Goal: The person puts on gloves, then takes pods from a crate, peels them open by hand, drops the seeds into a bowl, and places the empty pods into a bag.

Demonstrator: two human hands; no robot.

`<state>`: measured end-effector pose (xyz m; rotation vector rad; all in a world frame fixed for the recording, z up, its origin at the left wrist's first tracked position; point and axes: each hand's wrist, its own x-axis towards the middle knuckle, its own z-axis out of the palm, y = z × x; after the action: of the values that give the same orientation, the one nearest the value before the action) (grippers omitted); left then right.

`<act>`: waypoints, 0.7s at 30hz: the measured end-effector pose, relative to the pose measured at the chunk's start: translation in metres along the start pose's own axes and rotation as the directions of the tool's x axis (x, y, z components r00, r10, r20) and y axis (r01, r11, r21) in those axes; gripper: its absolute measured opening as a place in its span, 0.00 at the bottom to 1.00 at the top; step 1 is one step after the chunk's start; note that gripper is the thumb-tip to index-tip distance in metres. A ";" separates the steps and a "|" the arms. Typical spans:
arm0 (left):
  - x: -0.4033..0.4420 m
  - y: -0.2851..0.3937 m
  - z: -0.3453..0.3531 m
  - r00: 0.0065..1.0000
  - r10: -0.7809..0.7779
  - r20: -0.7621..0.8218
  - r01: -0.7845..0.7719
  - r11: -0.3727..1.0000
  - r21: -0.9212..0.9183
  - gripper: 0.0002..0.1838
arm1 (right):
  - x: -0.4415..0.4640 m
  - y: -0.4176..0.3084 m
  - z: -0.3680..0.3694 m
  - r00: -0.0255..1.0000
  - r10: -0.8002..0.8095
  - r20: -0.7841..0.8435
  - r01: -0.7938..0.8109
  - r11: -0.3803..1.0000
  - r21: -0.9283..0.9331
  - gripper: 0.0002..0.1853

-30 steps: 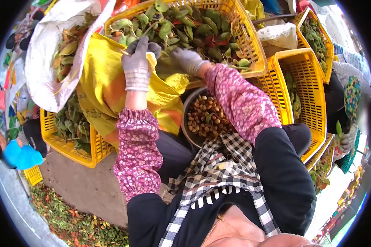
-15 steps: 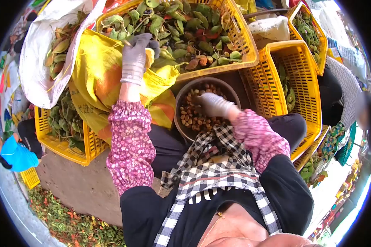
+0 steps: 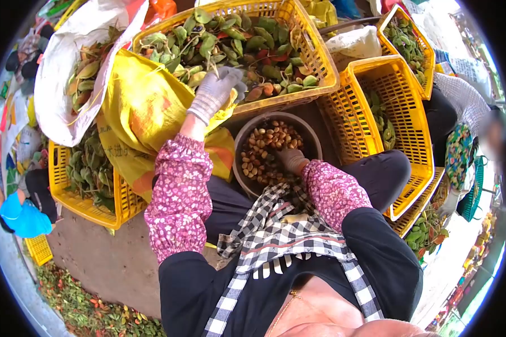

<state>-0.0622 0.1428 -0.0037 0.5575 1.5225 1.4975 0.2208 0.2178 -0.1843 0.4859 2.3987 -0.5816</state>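
Note:
My left hand (image 3: pixel 218 93), in a grey-white knit glove, is over the near edge of a yellow crate (image 3: pixel 287 100) filled with green and reddish pods (image 3: pixel 230 45). Its fingers are curled, and whatever lies in them is hidden. Yellow sacking (image 3: pixel 146 92) hangs beneath that wrist. My right hand (image 3: pixel 292 161), also gloved, reaches down into a round grey bowl (image 3: pixel 315 132) between my legs. Brown nut-like seeds (image 3: pixel 270 140) fill much of the bowl, and the right fingertips are out of sight among them.
A white sack (image 3: pixel 53 84) of pods stands at the left, above a yellow pod crate (image 3: pixel 84 208). Another tall yellow crate (image 3: pixel 407 123) with some pods is at my right. People sit on both sides. Pods cover the ground at lower left.
My left hand has moved right and slightly down along the crate edge. My right hand, blurred before, has shifted to the bowl's lower right side, uncovering more seeds.

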 end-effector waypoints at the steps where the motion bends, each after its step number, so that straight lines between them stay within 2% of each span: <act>1: -0.002 0.000 0.002 1.000 0.011 0.001 -0.011 1.000 0.029 0.12 | 0.015 0.003 0.019 1.000 0.022 0.005 -0.022 0.998 -0.056 0.26; 2: -0.006 0.000 0.005 1.000 -0.017 -0.007 0.017 1.000 -0.009 0.13 | 0.024 0.002 0.026 0.999 0.047 0.002 -0.046 0.992 -0.113 0.26; 5: -0.011 -0.009 0.007 0.997 -0.032 0.072 0.032 0.999 -0.001 0.10 | 0.029 0.006 0.032 0.989 0.133 -0.071 -0.127 0.989 0.081 0.23; 6: -0.013 -0.011 0.003 0.986 -0.104 0.131 0.100 0.994 0.036 0.09 | 0.030 0.015 0.031 0.990 0.060 -0.131 -0.042 0.990 0.133 0.21; 7: -0.011 -0.021 0.001 0.982 -0.116 0.150 0.105 0.991 0.080 0.10 | 0.031 0.030 0.036 0.982 -0.010 -0.188 0.044 0.983 0.176 0.20; 9: -0.015 -0.023 0.006 0.973 -0.138 0.184 0.113 0.984 0.139 0.06 | 0.021 0.037 0.015 0.987 0.037 -0.159 0.032 0.912 0.410 0.18; 10: -0.020 -0.023 0.013 0.968 -0.131 0.215 0.087 0.976 0.201 0.06 | 0.001 0.023 -0.021 0.990 0.131 -0.051 -0.077 0.806 0.586 0.17; 11: -0.029 -0.016 0.023 0.969 -0.146 0.199 0.069 0.934 0.350 0.08 | -0.020 0.009 -0.053 0.977 0.198 0.074 -0.189 0.659 0.728 0.16; 12: -0.031 -0.024 0.029 0.962 -0.139 0.235 0.006 0.871 0.492 0.08 | -0.035 0.004 -0.074 0.981 0.165 -0.106 -0.046 0.718 0.695 0.12; 13: -0.028 -0.037 0.034 0.954 -0.134 0.269 -0.066 0.780 0.622 0.09 | -0.050 -0.005 -0.096 0.968 0.149 -0.199 0.041 0.694 0.719 0.11; 15: -0.020 -0.056 0.050 0.934 -0.153 0.322 -0.203 0.513 0.834 0.11 | -0.071 -0.022 -0.128 0.911 0.121 -0.395 0.233 0.640 0.732 0.08; 16: -0.025 -0.057 0.068 0.934 -0.101 0.342 -0.114 0.823 0.557 0.11 | -0.071 -0.026 -0.134 0.654 0.059 -0.755 0.511 0.701 0.497 0.05; 17: -0.039 -0.065 0.083 0.931 -0.072 0.357 0.010 0.985 0.171 0.12 | -0.083 -0.037 -0.149 0.594 0.021 -0.804 0.508 0.765 0.396 0.05; 19: -0.047 -0.054 0.104 0.977 -0.060 0.204 0.077 0.994 -0.073 0.11 | -0.090 -0.047 -0.160 0.455 -0.032 -0.890 0.531 0.812 0.242 0.05; 20: -0.042 -0.058 0.105 0.983 -0.074 0.170 0.087 0.994 -0.067 0.11 | -0.089 -0.047 -0.162 0.433 -0.036 -0.901 0.564 0.790 0.239 0.06; 21: -0.040 -0.056 0.108 0.991 0.009 0.131 0.006 0.993 -0.114 0.11 | -0.096 -0.045 -0.165 0.436 -0.033 -0.899 0.521 0.824 0.222 0.06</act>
<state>0.0615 0.1592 -0.0305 0.5781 1.3275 1.5086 0.1918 0.2457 0.0079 0.6995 3.3833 -1.3966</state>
